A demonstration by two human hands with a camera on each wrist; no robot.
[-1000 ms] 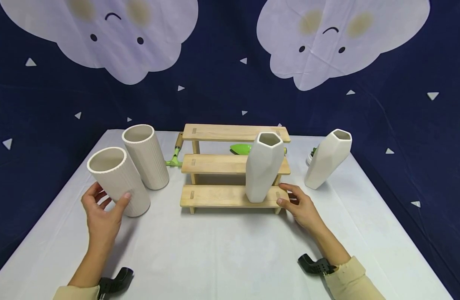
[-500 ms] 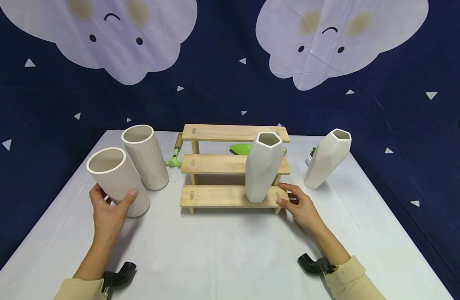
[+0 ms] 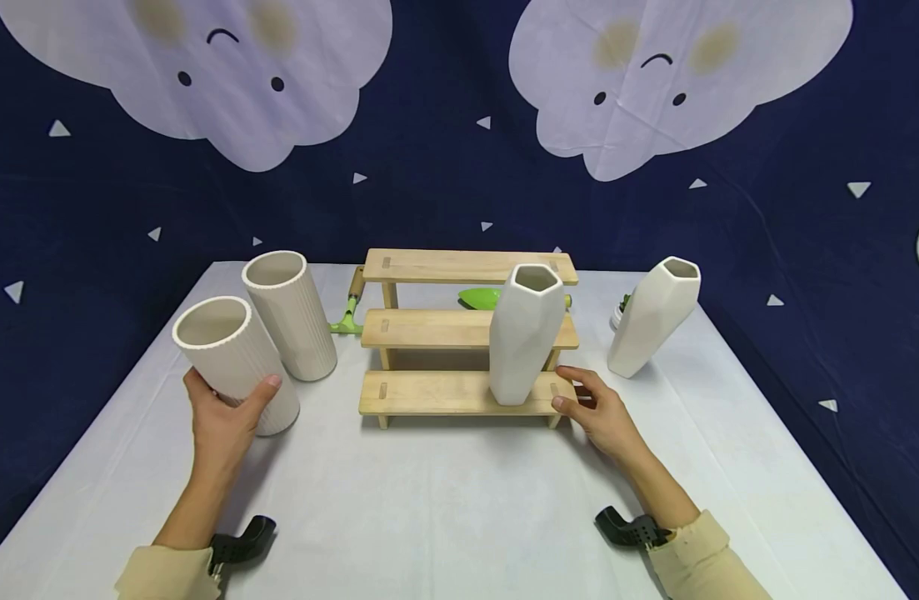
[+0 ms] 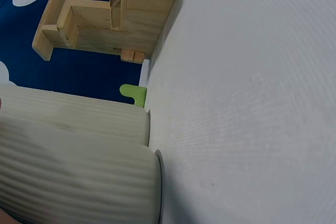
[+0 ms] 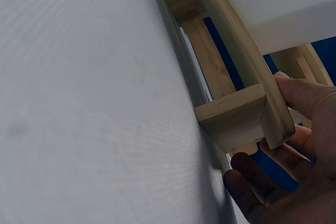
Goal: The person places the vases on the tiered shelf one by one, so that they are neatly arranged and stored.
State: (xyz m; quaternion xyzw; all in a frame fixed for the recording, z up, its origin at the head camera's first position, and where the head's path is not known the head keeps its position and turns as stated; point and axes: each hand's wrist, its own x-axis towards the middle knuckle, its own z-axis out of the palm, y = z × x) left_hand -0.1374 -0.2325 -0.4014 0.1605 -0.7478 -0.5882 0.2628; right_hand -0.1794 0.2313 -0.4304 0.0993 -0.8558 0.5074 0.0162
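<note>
My left hand (image 3: 222, 412) grips the lower part of the near ribbed cream vase (image 3: 227, 350), thumb on its right side and fingers round its left. The left wrist view shows that vase (image 4: 79, 177) close up, standing on the cloth. My right hand (image 3: 597, 412) rests open against the right end of the three-step wooden stand (image 3: 444, 392), thumb touching the bottom step; the right wrist view shows the thumb over the plank's end (image 5: 231, 111) and the fingers loosely beside it. A white faceted vase (image 3: 525, 333) stands upright on the bottom step, just left of that hand.
A second ribbed vase (image 3: 290, 312) stands behind the first. Another faceted vase (image 3: 654, 317) stands right of the stand, with a small plant pot (image 3: 621, 312) behind it. Green garden tools (image 3: 480, 297) lie behind the stand. A white cloth (image 3: 459, 500) covers the table; a dark backdrop hangs behind.
My left hand slid forward and wrapped round the near ribbed vase, which stays in place. The right hand and the faceted vase have not moved.
</note>
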